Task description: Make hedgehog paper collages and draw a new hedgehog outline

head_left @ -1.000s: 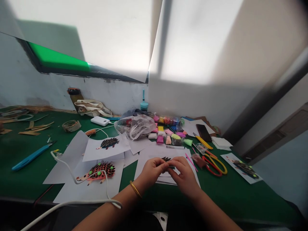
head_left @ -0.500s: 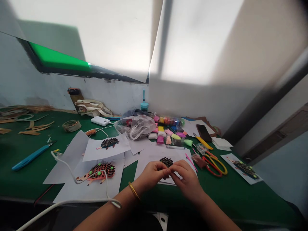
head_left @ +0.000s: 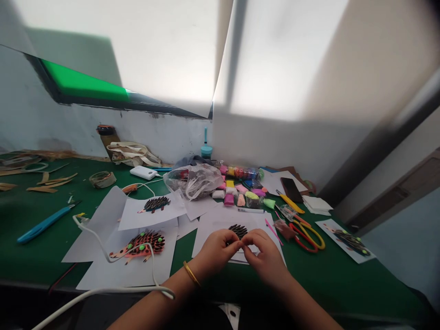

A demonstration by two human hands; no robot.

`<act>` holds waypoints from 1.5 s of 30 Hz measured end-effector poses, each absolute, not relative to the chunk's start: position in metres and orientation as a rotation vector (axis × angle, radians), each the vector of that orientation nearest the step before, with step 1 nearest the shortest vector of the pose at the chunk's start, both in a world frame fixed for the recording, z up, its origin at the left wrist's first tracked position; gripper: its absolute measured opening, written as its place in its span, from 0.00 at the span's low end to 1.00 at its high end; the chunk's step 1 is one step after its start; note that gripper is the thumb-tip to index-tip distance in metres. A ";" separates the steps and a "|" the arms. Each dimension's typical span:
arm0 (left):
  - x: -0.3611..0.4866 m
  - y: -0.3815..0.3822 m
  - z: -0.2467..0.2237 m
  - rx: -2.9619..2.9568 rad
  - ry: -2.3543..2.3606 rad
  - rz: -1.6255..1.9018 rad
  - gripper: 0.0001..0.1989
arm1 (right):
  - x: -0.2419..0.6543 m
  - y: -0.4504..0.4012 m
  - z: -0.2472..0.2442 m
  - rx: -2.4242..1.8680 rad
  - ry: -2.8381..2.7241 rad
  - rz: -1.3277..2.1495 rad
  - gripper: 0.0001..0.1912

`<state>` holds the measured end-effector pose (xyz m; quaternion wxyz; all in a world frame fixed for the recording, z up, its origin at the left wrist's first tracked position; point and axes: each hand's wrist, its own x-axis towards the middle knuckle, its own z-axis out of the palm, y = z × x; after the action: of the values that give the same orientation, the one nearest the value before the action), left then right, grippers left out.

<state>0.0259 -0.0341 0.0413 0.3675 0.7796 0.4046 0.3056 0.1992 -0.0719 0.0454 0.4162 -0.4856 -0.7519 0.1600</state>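
"So, did the left hand (head_left: 217, 250) and right hand (head_left: 266, 259) grip anything?"
"Fingertips (head_left: 237, 245) met, pinched; I couldn't tell what, if anything, sat between. The spiny figure (head_left: 238, 230) lay on the paper (head_left: 206, 224), partly behind them. Light, even pressure seemed best."

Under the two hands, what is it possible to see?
White paper with a dark spiky figure lies beneath the left hand and right hand. The hands hide part of this figure.
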 end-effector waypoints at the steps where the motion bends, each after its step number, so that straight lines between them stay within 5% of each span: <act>1: 0.026 -0.035 0.042 2.071 1.041 0.796 0.13 | 0.199 -0.072 0.045 -1.225 -1.894 0.369 0.06; 9: 0.026 -0.036 0.045 2.677 0.949 0.746 0.03 | 0.197 -0.075 0.043 -1.269 -1.947 0.439 0.06; 15: 0.026 -0.036 0.045 2.824 0.788 0.560 0.07 | 0.198 -0.071 0.037 -1.424 -1.939 0.416 0.05; 19: 0.025 -0.034 0.046 2.630 0.772 0.634 0.14 | 0.215 -0.059 0.033 -1.453 -1.888 0.390 0.07; 23: 0.021 -0.030 0.050 2.302 0.831 0.779 0.09 | 0.245 -0.039 0.022 -1.601 -1.865 0.187 0.15; 29: 0.019 -0.023 0.044 2.107 0.994 0.778 0.14 | 0.278 -0.015 -0.013 -1.881 -1.931 -0.034 0.14; 45: 0.015 -0.008 0.041 1.448 1.001 1.116 0.12 | 0.279 -0.019 -0.017 -1.623 -1.814 0.008 0.17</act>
<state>0.0154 -0.0081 0.0407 0.5044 0.5999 0.4147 0.4623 0.2786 -0.0189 -0.0167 0.3467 -0.6254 -0.6990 0.0032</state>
